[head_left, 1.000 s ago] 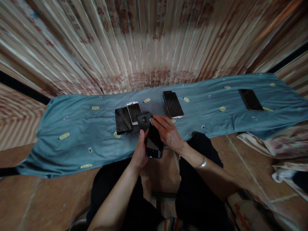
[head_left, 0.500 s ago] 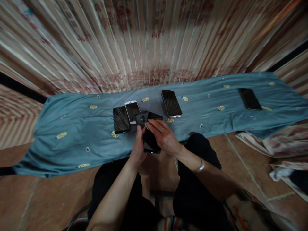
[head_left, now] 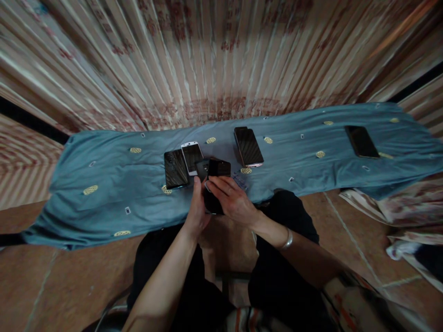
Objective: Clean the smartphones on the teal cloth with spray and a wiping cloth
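Note:
Close to the cloth's front edge, my left hand [head_left: 197, 210] is wrapped around the left side of a dark smartphone [head_left: 212, 201], its thumb pointing up. My right hand [head_left: 232, 198] is closed on a second black smartphone [head_left: 220, 167] that overlaps the first, its fingers across the lower part. Behind my left thumb shows part of a dark phone [head_left: 202, 168]; its lower part is hidden. A white-framed phone [head_left: 192, 157] and a black phone [head_left: 175, 169] lie just left of my hands.
Two stacked phones [head_left: 248, 146] lie right of my hands on the blue patterned cloth [head_left: 114, 166]. Another black phone [head_left: 362, 141] is at the far right. A pleated curtain [head_left: 214, 69] hangs behind. My knees are under the front edge.
The black phone in my right hand has turned from slanting right to nearly straight ahead. The dark phone in my left hand shows less below my fingers. The other phones stay put.

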The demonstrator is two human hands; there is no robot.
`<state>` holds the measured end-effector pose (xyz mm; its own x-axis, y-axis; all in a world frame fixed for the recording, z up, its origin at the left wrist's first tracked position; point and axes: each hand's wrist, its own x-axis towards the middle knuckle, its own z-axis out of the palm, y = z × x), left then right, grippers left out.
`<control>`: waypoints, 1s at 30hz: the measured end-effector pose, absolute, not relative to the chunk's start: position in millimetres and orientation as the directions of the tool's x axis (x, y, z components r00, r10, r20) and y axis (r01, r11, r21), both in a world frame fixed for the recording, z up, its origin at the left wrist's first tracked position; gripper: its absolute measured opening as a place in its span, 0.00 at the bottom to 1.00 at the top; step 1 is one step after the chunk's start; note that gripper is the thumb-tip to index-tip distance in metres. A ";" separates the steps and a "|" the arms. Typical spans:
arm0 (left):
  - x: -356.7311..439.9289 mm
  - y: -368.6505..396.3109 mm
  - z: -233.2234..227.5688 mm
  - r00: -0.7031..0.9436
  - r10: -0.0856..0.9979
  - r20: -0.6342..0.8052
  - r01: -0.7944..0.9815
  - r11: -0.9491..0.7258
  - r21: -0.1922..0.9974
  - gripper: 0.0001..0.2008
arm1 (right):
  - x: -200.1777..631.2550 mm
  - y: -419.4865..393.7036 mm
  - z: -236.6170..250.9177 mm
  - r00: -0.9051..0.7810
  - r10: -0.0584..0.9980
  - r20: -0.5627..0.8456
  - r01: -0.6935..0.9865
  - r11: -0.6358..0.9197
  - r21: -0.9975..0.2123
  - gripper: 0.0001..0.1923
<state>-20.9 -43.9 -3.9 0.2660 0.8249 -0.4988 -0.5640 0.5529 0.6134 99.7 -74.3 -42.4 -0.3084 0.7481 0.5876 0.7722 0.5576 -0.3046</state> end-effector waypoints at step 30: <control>-20.6 -36.4 -5.4 0.259 0.846 -0.466 -0.568 0.524 0.635 0.32 | 94.3 -90.0 -39.5 -0.411 0.728 0.550 0.681 0.646 -0.345 0.23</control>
<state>-20.6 -36.4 -5.4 0.2594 0.8458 -0.4661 -0.5676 0.5240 0.6350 94.3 -90.0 -39.5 -0.4107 0.7275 0.5495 0.6812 0.6455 -0.3455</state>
